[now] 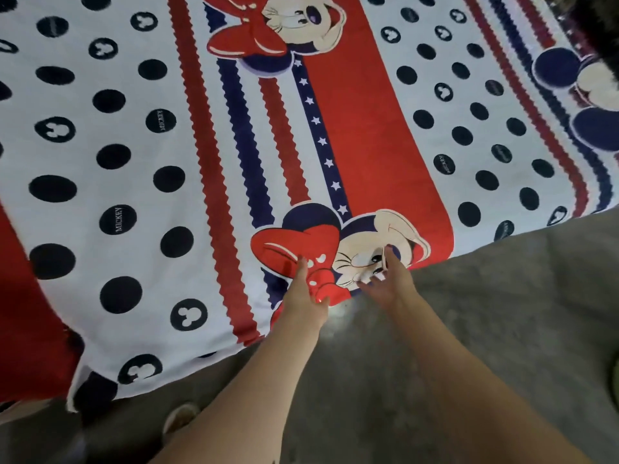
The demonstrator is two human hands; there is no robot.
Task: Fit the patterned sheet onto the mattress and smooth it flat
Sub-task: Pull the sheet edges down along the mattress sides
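The patterned sheet (207,155) is white with dark dots, red and navy stripes and cartoon mouse figures, and it covers the mattress across most of the view. Its near edge hangs toward the floor. My left hand (306,293) grips the sheet's near edge at the red bow print, thumb on top. My right hand (390,279) lies at the same edge just to the right, fingers spread over the cartoon face; whether it pinches the cloth I cannot tell. The mattress itself is hidden under the sheet.
Grey concrete floor (485,313) fills the lower right. A red cloth (23,329) lies at the left under the sheet's edge. A sandal-like shoe (181,416) sits on the floor near the sheet's lower corner. A dark object (603,25) is at the top right.
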